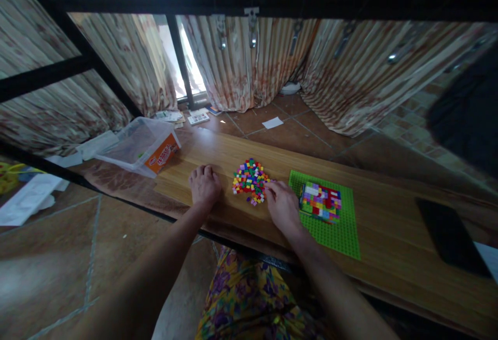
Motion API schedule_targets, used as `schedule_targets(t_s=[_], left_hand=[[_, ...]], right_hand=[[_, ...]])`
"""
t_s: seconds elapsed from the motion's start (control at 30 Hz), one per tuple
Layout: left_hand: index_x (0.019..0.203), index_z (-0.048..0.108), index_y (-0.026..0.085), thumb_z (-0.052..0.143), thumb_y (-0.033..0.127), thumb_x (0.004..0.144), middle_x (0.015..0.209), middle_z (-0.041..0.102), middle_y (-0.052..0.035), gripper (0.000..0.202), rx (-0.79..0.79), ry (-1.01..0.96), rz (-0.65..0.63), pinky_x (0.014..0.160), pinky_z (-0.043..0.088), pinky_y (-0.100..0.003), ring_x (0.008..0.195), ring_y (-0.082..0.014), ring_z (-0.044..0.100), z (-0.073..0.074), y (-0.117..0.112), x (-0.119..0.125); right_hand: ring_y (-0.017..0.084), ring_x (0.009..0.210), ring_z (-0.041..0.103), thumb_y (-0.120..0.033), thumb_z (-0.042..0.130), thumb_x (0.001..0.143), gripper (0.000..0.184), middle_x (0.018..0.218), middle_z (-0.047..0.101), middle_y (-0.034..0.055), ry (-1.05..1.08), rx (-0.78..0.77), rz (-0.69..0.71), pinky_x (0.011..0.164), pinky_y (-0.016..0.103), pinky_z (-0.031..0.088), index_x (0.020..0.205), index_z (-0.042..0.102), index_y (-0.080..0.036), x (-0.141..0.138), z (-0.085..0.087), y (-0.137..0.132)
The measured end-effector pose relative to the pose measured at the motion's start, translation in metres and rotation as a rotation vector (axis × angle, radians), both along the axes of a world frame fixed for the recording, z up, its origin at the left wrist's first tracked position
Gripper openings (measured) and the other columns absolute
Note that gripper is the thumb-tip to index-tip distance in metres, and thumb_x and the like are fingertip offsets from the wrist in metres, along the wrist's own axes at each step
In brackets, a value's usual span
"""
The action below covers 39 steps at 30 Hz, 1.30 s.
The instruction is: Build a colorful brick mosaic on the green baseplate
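A loose pile of small coloured toy bricks [251, 178] lies on the wooden tabletop [229, 148]. At the pile's right edge, the fingers of my right hand [282, 202] are pinched together; what is between the fingertips is too small to make out. My left hand [205, 185] rests on the wood to the left of the pile, its fingers curled in and apart from the bricks. To the right of my right hand lies a green studded baseplate [344, 239]. On it stands a block built of many-coloured bricks [321, 202], several layers high.
A clear plastic box [132, 140] with an orange label stands at the table's left end. A dark flat object [447, 236] lies at the right. A black metal bar [272, 2] with hanging clips crosses above. Papers [272, 122] lie on the tiled floor beyond.
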<state>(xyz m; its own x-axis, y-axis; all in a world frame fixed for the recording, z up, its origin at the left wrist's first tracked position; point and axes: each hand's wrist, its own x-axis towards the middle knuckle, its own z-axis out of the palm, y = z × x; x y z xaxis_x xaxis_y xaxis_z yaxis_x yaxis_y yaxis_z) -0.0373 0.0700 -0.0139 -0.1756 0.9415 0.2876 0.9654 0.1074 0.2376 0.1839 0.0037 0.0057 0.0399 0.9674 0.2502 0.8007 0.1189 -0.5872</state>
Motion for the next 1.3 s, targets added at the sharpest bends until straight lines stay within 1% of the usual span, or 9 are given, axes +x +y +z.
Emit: schedule_targets(t_s=[0.17, 0.4, 0.5, 0.6, 0.67, 0.77, 1.0, 1.2, 1.3], left_hand=[[0.117, 0.061, 0.017, 0.040, 0.027, 0.090, 0.120, 0.059, -0.0135, 0.035, 0.012, 0.002, -0.007, 0.095, 0.038, -0.044, 0.111, -0.0305, 0.049, -0.002, 0.000, -0.001], [0.117, 0.061, 0.017, 0.039, 0.027, 0.091, 0.122, 0.059, -0.0134, 0.036, 0.008, 0.022, 0.000, 0.095, 0.038, -0.044, 0.111, -0.0309, 0.049, -0.003, 0.001, -0.001], [0.117, 0.061, 0.016, 0.039, 0.028, 0.091, 0.122, 0.059, -0.0138, 0.036, 0.006, 0.019, 0.000, 0.096, 0.038, -0.043, 0.112, -0.0312, 0.049, -0.001, 0.000, -0.001], [0.117, 0.061, 0.016, 0.040, 0.028, 0.091, 0.122, 0.059, -0.0140, 0.036, 0.003, 0.013, 0.000, 0.096, 0.038, -0.044, 0.112, -0.0314, 0.049, 0.000, 0.000, -0.001], [0.116, 0.061, 0.016, 0.040, 0.028, 0.090, 0.122, 0.059, -0.0138, 0.036, -0.004, 0.008, -0.001, 0.096, 0.038, -0.044, 0.112, -0.0314, 0.049, 0.001, 0.000, -0.001], [0.116, 0.061, 0.017, 0.040, 0.028, 0.090, 0.120, 0.059, -0.0138, 0.035, -0.009, 0.004, -0.003, 0.096, 0.038, -0.044, 0.112, -0.0315, 0.049, 0.001, 0.000, 0.000], [0.116, 0.061, 0.017, 0.040, 0.027, 0.090, 0.120, 0.060, -0.0135, 0.035, 0.005, 0.011, -0.003, 0.095, 0.038, -0.044, 0.111, -0.0315, 0.050, 0.000, 0.000, -0.001], [0.118, 0.061, 0.017, 0.040, 0.027, 0.090, 0.121, 0.059, -0.0138, 0.036, -0.012, 0.004, -0.004, 0.096, 0.038, -0.044, 0.112, -0.0314, 0.049, 0.001, 0.000, 0.000], [0.118, 0.061, 0.017, 0.040, 0.027, 0.090, 0.121, 0.059, -0.0143, 0.036, -0.019, -0.002, -0.004, 0.096, 0.037, -0.045, 0.113, -0.0316, 0.048, 0.002, 0.000, 0.000]], right_hand=[[0.023, 0.095, 0.059, -0.020, 0.051, 0.088, 0.022, 0.096, 0.064, 0.0083, -0.078, -0.072, 0.000, 0.087, 0.034, 0.044, 0.098, 0.071, -0.020, -0.008, 0.000, 0.021], [0.019, 0.084, 0.059, -0.025, 0.058, 0.084, 0.014, 0.088, 0.062, 0.0058, -0.132, -0.117, -0.069, 0.075, 0.030, 0.044, 0.084, 0.072, -0.023, -0.015, -0.004, 0.028], [0.019, 0.082, 0.059, -0.022, 0.060, 0.081, 0.012, 0.085, 0.061, 0.0057, -0.164, -0.142, -0.079, 0.073, 0.030, 0.044, 0.079, 0.072, -0.023, -0.017, -0.002, 0.031], [0.018, 0.080, 0.059, -0.017, 0.057, 0.081, 0.017, 0.084, 0.061, 0.0061, -0.164, -0.130, -0.068, 0.073, 0.029, 0.044, 0.073, 0.072, -0.022, -0.018, -0.003, 0.033], [0.018, 0.081, 0.059, -0.016, 0.056, 0.082, 0.020, 0.085, 0.061, 0.0064, -0.148, -0.113, -0.051, 0.074, 0.029, 0.044, 0.072, 0.071, -0.022, -0.017, -0.005, 0.032], [0.019, 0.084, 0.059, -0.016, 0.056, 0.084, 0.018, 0.089, 0.060, 0.0060, -0.112, -0.103, -0.023, 0.077, 0.029, 0.044, 0.077, 0.072, -0.021, -0.013, -0.006, 0.026], [0.020, 0.092, 0.058, -0.013, 0.051, 0.086, 0.023, 0.093, 0.061, 0.0053, -0.020, -0.033, -0.010, 0.086, 0.031, 0.044, 0.085, 0.072, -0.023, -0.002, -0.002, 0.010], [0.022, 0.101, 0.057, -0.014, 0.054, 0.083, 0.021, 0.098, 0.061, 0.0065, -0.021, -0.024, 0.077, 0.092, 0.036, 0.044, 0.089, 0.071, -0.023, 0.007, -0.006, -0.003], [0.022, 0.098, 0.057, -0.013, 0.053, 0.082, 0.022, 0.099, 0.061, 0.0062, -0.011, -0.024, 0.064, 0.092, 0.037, 0.045, 0.091, 0.070, -0.023, 0.014, -0.008, -0.009]])
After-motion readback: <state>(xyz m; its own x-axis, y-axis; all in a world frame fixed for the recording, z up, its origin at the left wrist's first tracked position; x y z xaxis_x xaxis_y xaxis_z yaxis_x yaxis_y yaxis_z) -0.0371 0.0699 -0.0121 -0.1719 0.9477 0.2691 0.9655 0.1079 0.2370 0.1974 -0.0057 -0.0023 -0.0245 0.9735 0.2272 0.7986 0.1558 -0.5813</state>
